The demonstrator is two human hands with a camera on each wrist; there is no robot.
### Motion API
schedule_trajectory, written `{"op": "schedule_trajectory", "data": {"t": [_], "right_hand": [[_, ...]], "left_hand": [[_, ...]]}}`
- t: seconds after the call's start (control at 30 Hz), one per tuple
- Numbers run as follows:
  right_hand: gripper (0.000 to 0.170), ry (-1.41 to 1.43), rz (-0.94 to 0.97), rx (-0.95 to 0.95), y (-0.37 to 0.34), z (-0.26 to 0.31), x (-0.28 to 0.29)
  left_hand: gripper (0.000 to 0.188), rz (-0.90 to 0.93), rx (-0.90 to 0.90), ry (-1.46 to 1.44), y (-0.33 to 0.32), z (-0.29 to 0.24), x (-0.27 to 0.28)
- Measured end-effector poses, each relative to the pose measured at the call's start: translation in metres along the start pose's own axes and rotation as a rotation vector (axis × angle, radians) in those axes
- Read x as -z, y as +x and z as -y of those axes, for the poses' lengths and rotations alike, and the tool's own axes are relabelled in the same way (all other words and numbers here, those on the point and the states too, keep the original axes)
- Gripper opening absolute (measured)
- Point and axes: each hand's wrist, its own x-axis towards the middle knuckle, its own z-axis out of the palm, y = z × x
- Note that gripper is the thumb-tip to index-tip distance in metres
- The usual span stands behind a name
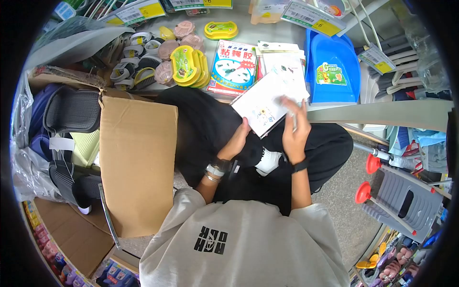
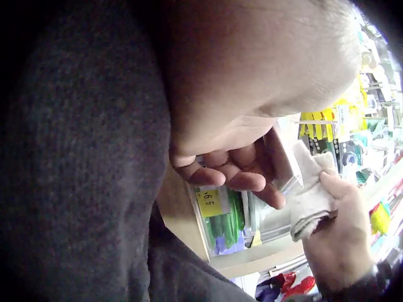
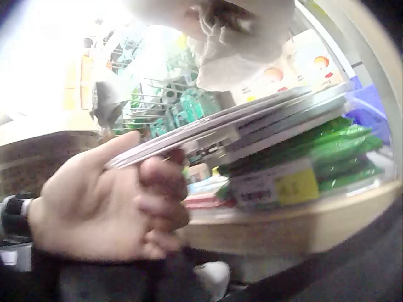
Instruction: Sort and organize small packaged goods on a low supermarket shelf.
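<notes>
My left hand [image 1: 234, 142] grips a few thin white packs [image 1: 258, 107] with small printed drawings by their lower corner. Its thumb lies on top and the fingers curl beneath, as the right wrist view shows of that hand [image 3: 107, 207]. A folded white cloth [image 2: 313, 204] is pinched in my right hand [image 1: 295, 134], close over the packs' upper face. Beside them on the shelf lie a pack with red lettering and pictures of flies [image 1: 233, 69] and more white packs [image 1: 283, 50].
A blue dustpan [image 1: 333, 71] stands at the right of the shelf. Yellow-green oval cases [image 1: 187, 64] and brushes [image 1: 148, 62] lie to the left. An open cardboard box [image 1: 138, 162] with slippers [image 1: 74, 110] is at my left. Price labels [image 1: 313, 19] hang overhead.
</notes>
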Motion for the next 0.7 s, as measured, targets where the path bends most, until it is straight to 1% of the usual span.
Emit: {"op": "schedule_trajectory", "data": {"t": [0.03, 0.07, 0.13, 0.17, 0.2, 0.23, 0.33, 0.4, 0.47, 0.57, 0.6, 0.63, 0.7], "right_hand": [[0.031, -0.034, -0.061, -0.007, 0.013, -0.005, 0.0], [0.032, -0.066, -0.072, -0.037, 0.022, -0.013, -0.002], [0.035, -0.196, 0.015, -0.004, 0.033, -0.027, -0.012], [0.037, -0.261, 0.058, 0.01, 0.034, -0.031, -0.016], [0.037, -0.361, 0.146, 0.028, 0.032, -0.031, -0.021], [0.037, -0.373, 0.127, 0.062, 0.027, -0.028, -0.027], [0.032, -0.275, 0.186, 0.072, 0.006, -0.01, -0.036], [0.031, -0.191, 0.259, 0.065, -0.011, 0.003, -0.036], [0.033, -0.1, 0.317, 0.025, -0.027, 0.014, -0.038], [0.035, 0.001, 0.398, 0.009, -0.032, 0.016, -0.033], [0.033, 0.047, 0.388, 0.011, -0.023, 0.016, -0.027], [0.031, 0.075, 0.378, -0.01, -0.013, 0.012, -0.021], [0.031, 0.031, 0.29, 0.001, 0.015, 0.009, -0.013]], "left_hand": [[0.061, 0.011, 0.012, 0.059, 0.0, -0.003, 0.001], [0.056, 0.034, -0.004, 0.131, 0.0, -0.005, 0.0], [0.046, 0.082, -0.04, 0.277, 0.001, -0.023, -0.008], [0.043, 0.067, -0.06, 0.291, 0.001, -0.023, -0.009], [0.04, 0.051, -0.079, 0.306, 0.001, -0.024, -0.01], [0.036, 0.034, -0.098, 0.32, 0.001, -0.025, -0.01], [0.035, 0.12, 0.155, 0.438, 0.001, -0.037, -0.005], [0.031, 0.055, -0.04, 0.375, 0.003, -0.013, -0.003], [0.026, -0.011, -0.241, 0.33, 0.002, -0.005, -0.005], [0.024, -0.003, -0.349, 0.337, 0.003, 0.001, -0.005], [0.029, 0.107, -0.114, 0.391, 0.001, -0.008, 0.002], [0.028, 0.091, -0.074, 0.397, 0.001, -0.012, 0.001], [0.029, 0.064, 0.002, 0.407, 0.003, -0.017, -0.004]]}}
